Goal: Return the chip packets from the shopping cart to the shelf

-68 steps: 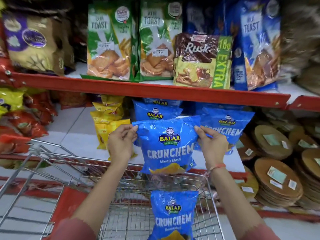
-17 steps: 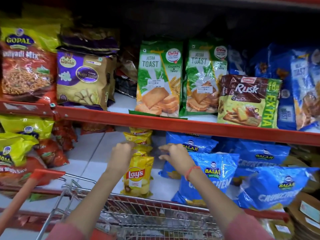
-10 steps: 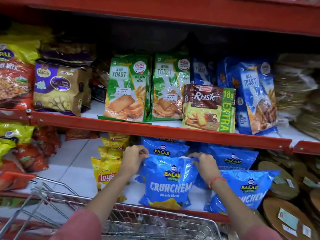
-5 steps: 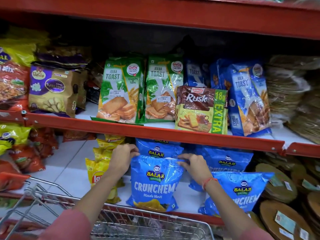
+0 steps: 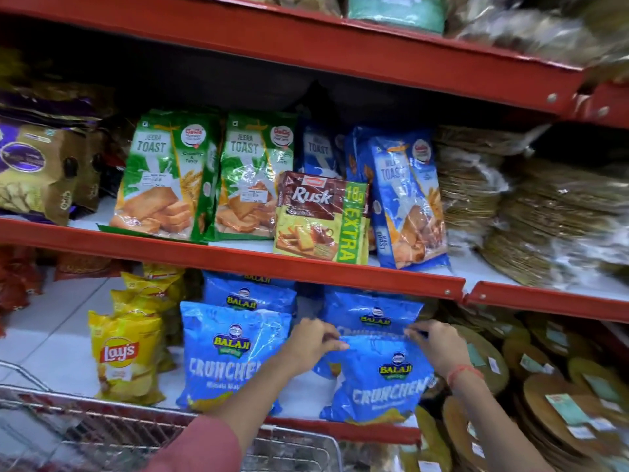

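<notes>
**Inspector:** Where is the packet (image 5: 381, 379)?

**Assistant:** On the lower shelf (image 5: 340, 429), front of the right-hand blue row, standing but leaning back on the packet behind it. Its top seam lies between the two hands; its body hangs below them, long axis roughly upright, tilted slightly.

**Inspector:** Hands?

**Assistant:** Set apart, one at each top corner. Left hand (image 5: 311, 344) pinches the upper left corner, fingers closed on the film. Right hand (image 5: 434, 342) rests on the upper right corner; whether it grips or only steadies, I cannot tell. Neither is clearly nearer; both are in contact.

**Inspector:** Judgement on the coming move?

**Assistant:** Likely a settle and release. The packet already bears on the shelf, so the hands need only let go upward and back.

**Inspector:** Surroundings?

**Assistant:** Left of the left hand, a second blue packet (image 5: 231, 356) stands upright; further left, a yellow packet (image 5: 124, 356).

**Inspector:** The cart (image 5: 102, 434)?

**Assistant:** Below the forearms. Only its wire rim shows, blurred; contents cannot be determined.
</notes>
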